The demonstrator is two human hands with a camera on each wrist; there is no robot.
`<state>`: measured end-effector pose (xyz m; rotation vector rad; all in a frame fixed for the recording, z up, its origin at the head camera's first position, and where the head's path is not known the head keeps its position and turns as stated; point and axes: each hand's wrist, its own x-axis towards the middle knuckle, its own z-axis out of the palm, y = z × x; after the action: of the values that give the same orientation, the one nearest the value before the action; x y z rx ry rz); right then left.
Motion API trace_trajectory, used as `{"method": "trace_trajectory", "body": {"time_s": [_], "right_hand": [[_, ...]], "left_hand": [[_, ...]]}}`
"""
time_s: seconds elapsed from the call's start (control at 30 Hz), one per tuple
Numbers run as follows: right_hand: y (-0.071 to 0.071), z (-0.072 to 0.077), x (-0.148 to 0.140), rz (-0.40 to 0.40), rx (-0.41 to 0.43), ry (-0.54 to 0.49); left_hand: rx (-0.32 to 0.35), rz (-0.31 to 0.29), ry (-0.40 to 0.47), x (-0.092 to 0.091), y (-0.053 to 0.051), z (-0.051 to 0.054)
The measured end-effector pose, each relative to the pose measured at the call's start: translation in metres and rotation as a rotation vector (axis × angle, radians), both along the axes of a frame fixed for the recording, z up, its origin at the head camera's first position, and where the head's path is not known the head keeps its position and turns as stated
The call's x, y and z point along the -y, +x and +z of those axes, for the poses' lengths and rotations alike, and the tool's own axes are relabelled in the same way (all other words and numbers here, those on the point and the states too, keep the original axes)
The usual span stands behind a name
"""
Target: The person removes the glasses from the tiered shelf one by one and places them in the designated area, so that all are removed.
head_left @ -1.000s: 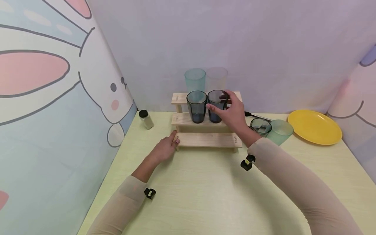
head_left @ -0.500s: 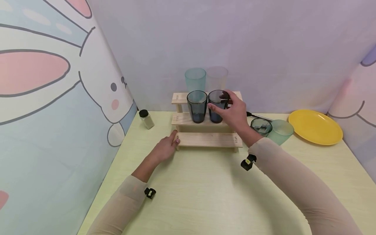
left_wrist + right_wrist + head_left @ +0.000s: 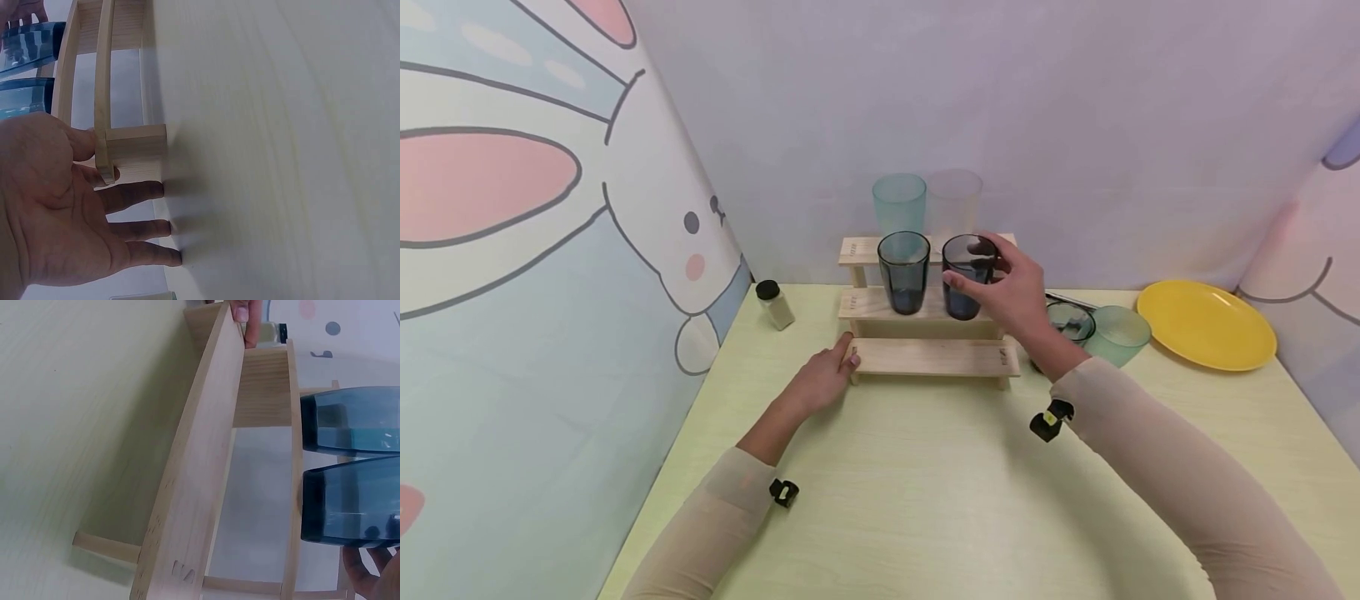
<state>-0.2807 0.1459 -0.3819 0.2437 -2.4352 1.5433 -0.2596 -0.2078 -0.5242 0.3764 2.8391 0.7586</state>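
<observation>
Smoky, see-through and standing nearly upright, the right-hand glass is at the middle shelf of the wooden rack, towards that shelf's right end; the right hand grips it from the right, thumb across the near side and the other fingers round the far side; whether its base bears on the wood or sits just clear of it I cannot tell.

Its long axis runs up and down, across the line of the boards; the relation that matters, I judge, is sideways, for the left-hand glass, its dark match, stands just beside it on the left, a narrow gap between the two, while the right hand fills the other side; that hand is plainly the nearer, the left hand being lower and further left.

The left hand pinches the left end of the lowest shelf, thumb on top; in the left wrist view its three outer fingers reach out straight, their tips at the desk.

Behind the dark pair, a teal cup and a clear cup stand on the top shelf; a black-lidded jar is well apart on the left; a yellow plate lies to the right, past a green cup.
</observation>
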Motion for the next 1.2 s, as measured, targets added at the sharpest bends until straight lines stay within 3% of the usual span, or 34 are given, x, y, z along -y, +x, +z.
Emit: {"method": "trace_trajectory", "body": {"time_s": [0.03,0.17,0.37,0.6,0.7,0.8,0.93,1.07,1.2], "right_hand": [[0.001,0.000,-0.001,0.002,-0.002,-0.002],[0.003,-0.001,-0.007,0.015,0.000,-0.004],[0.006,0.002,-0.018,0.034,0.032,-0.015],[0.009,0.009,-0.032,0.047,0.080,-0.062],[0.012,0.012,-0.039,0.058,0.078,-0.060],[0.014,0.013,-0.046,0.063,0.070,-0.046],[0.017,0.012,-0.057,0.060,0.056,-0.030],[0.020,0.013,-0.068,0.043,0.062,-0.026],[0.025,0.016,-0.079,-0.002,0.093,-0.003]], "left_hand": [[0.007,0.009,0.000,0.002,-0.005,-0.008],[0.015,0.029,0.020,0.003,-0.008,-0.013],[0.010,0.022,0.011,0.004,-0.010,-0.017],[0.007,0.007,0.004,0.003,-0.007,-0.012],[0.002,0.019,0.000,0.004,-0.010,-0.018],[0.011,0.030,0.010,0.004,-0.010,-0.017],[0.027,0.022,0.021,-0.001,-0.002,-0.002],[0.021,0.001,0.009,-0.002,0.001,0.004],[0.003,0.005,0.015,0.003,-0.008,-0.012]]}}
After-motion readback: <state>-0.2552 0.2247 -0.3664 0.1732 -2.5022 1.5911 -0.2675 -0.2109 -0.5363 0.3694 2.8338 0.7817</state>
